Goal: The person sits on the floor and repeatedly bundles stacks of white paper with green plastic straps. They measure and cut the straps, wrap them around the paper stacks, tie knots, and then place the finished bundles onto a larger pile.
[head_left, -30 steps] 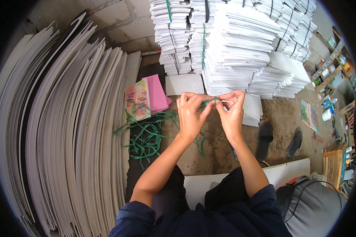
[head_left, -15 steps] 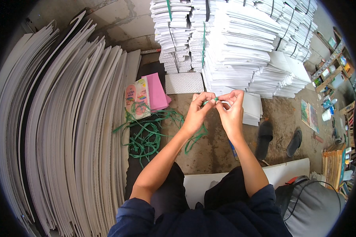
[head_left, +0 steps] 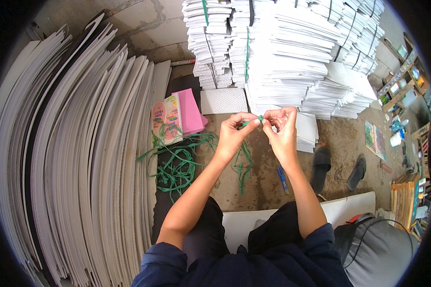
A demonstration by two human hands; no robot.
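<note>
My left hand [head_left: 234, 131] and my right hand [head_left: 281, 131] meet fingertip to fingertip in the middle of the view. Both pinch a green plastic string [head_left: 260, 117], which forms a small knot or bunch between the fingers. A length of it passes under the left fingers, and a green strand hangs below that hand toward the floor. To the left lies a loose tangle of the same green string [head_left: 175, 167], partly on a dark sheet. A blue cutter-like tool [head_left: 282, 179] rests on the floor below my right hand.
Tall stacks of white sheets [head_left: 292, 62] stand ahead, some strapped. Upright boards [head_left: 100, 167] fill the left side. A printed carton sheet [head_left: 167, 119] and pink sheets [head_left: 190, 112] lie by the tangle. Dark slippers [head_left: 321, 170] are at right, near a grey bag [head_left: 380, 248].
My left hand has shifted slightly left and changed its pinch. The hanging strand now drops lower and further right, and the blue tool shows more fully.
</note>
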